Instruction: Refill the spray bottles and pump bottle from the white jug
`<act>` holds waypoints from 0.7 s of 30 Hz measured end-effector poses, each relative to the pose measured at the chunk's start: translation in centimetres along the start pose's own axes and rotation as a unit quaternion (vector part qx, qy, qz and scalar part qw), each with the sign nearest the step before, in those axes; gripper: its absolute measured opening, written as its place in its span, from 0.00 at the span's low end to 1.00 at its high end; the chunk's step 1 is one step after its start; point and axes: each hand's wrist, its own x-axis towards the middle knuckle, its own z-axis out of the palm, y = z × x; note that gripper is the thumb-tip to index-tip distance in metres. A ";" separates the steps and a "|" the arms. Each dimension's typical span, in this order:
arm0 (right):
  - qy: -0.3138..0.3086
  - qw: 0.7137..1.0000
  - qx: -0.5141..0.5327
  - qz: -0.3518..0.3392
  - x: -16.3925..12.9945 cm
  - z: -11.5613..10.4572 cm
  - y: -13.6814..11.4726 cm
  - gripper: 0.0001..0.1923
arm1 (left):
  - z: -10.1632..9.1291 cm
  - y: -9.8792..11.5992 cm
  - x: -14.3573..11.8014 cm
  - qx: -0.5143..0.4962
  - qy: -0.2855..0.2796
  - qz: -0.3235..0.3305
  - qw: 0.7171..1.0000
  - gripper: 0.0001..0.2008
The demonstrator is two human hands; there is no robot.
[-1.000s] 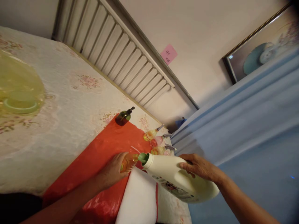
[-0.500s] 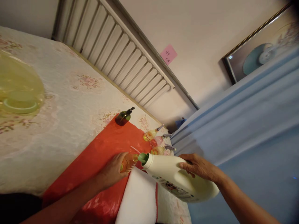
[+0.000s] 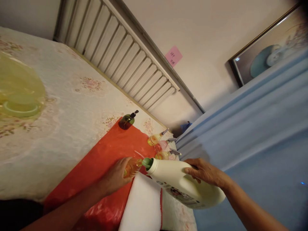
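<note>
My left hand (image 3: 119, 175) is wrapped round a small clear bottle (image 3: 131, 168) with orange tints, its open neck pointing to the right. Against that neck sits the green spout of a large cream-coloured detergent jug (image 3: 168, 170), tipped nearly on its side. My right hand (image 3: 204, 173) grips the jug by its handle, which is mostly hidden under the fingers. Whether liquid is flowing between the two mouths is too small to tell. Behind them stand several spray bottles, among them a yellowish one (image 3: 154, 140) and a pink one (image 3: 163, 146).
A red plastic sheet (image 3: 96, 166) covers part of the flowered tablecloth (image 3: 64, 128). On the sheet's far corner is a dark green pump bottle (image 3: 126, 122). A white block (image 3: 141, 205) lies nearest me, a yellow translucent container (image 3: 21, 83) at left, and a blue curtain (image 3: 252, 128) hangs right.
</note>
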 end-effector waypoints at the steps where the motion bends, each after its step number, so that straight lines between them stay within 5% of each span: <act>1: 0.000 1.000 -0.001 -0.001 0.0 0.0 0.0 0.23 | 0.0 0.0 0.0 0.003 -0.004 0.002 1.000 0.34; 21: -0.003 1.000 0.007 0.003 -0.1 -0.1 -0.5 0.23 | -0.2 0.5 0.0 0.024 -0.020 0.006 0.999 0.33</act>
